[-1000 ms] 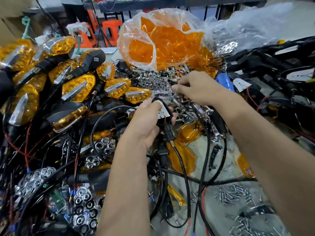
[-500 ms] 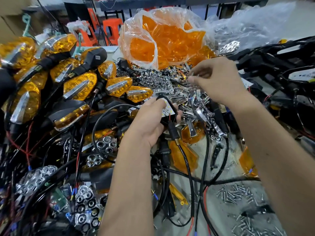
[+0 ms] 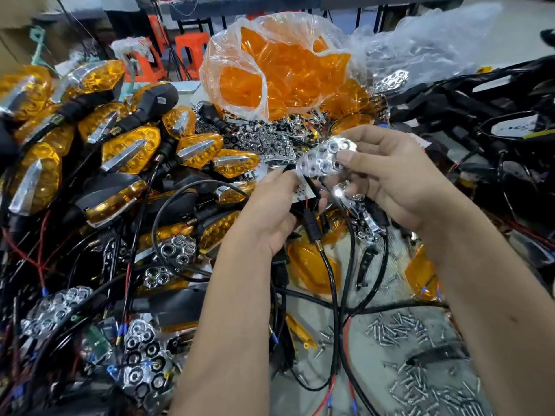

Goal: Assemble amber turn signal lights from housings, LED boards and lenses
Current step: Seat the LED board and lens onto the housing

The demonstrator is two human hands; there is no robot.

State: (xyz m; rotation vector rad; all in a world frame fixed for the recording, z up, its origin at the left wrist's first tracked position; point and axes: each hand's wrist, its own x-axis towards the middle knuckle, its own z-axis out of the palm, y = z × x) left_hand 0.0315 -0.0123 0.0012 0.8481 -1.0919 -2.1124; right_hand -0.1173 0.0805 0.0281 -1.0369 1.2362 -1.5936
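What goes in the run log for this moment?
right hand: holds chrome honeycomb reflector | left hand: grips white LED board | stage: seating reflector

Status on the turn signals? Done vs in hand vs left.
Done: a pile of finished lights on the left. In hand: left hand grips a wired LED board, right hand pinches a chrome reflector against it. Left: lens not yet on; bag of lenses full, screws loose.

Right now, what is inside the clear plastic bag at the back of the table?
The clear plastic bag holds many loose amber lenses. Its bottom is hidden behind the chrome reflectors.
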